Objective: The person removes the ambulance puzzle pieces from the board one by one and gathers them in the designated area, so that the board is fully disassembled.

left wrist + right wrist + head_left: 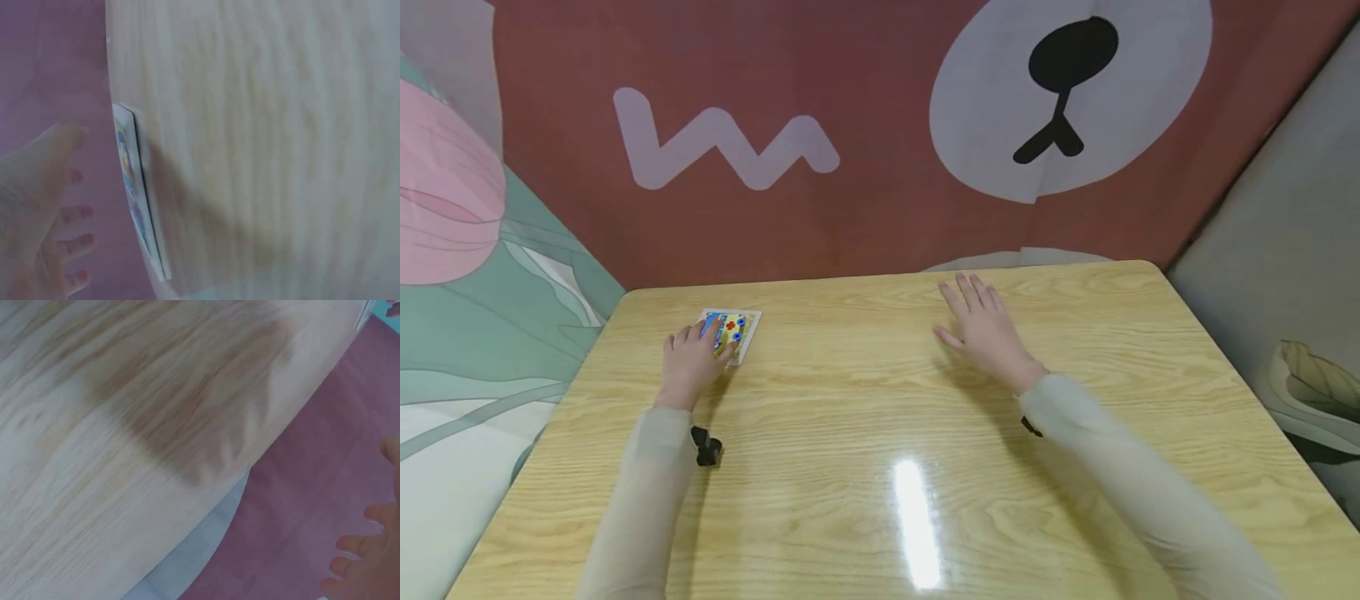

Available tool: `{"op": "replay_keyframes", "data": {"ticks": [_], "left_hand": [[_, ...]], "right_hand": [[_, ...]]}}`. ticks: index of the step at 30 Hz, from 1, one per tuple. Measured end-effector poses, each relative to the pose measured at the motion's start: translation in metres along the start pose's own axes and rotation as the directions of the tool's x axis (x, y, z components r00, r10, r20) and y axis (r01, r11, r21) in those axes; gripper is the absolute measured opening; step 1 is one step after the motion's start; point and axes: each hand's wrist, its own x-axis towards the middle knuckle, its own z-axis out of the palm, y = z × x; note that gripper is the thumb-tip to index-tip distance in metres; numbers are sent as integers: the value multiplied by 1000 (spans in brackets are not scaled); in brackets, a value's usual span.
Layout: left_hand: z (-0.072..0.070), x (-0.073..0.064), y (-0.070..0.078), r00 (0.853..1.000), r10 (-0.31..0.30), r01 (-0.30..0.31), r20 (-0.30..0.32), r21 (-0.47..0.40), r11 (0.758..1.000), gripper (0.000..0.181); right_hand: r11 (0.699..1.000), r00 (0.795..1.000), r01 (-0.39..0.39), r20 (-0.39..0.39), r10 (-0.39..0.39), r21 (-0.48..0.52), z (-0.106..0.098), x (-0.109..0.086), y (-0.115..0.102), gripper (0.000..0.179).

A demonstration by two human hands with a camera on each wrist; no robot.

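A flat rectangular picture board (732,327) with a white border and a blue, yellow and red print lies at the table's far left. In the left wrist view the board (139,187) appears edge-on, thin, with a dark underside. My left hand (691,358) is over its near left side in the head view, covering part of the print. From the left wrist, the left hand (37,212) shows loosely bent fingers apart from the board. My right hand (987,335) hovers above the table's far right half, fingers spread, holding nothing; the right wrist view shows its fingers (354,544).
The light wood table (835,375) ends at a brown cloth backdrop (865,217) with a bear's muzzle drawn on it. A floral cloth (467,350) hangs at the left. Small black devices (706,447) are strapped at both wrists.
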Motion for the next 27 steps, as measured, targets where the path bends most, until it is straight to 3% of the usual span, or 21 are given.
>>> {"op": "replay_keyframes", "data": {"ticks": [8, 12, 18, 27], "left_hand": [[10, 0, -4, 990, -81, 85, 116, -33, 996, 72], [13, 0, -3, 981, -91, 104, 169, -65, 993, 73], [12, -2, -3, 983, -64, 80, 171, -87, 993, 69], [15, -3, -9, 989, 16, -2, 146, -94, 996, 74]], "right_hand": [[993, 993, 111, 36, -109, -34, 9, 6, -22, 63], [990, 988, 139, 66, -136, -32, 12, 10, -32, 62], [981, 979, 192, 72, -190, -28, 12, 17, -43, 60], [935, 945, 324, 85, -315, -142, 12, 34, -60, 59]]}}
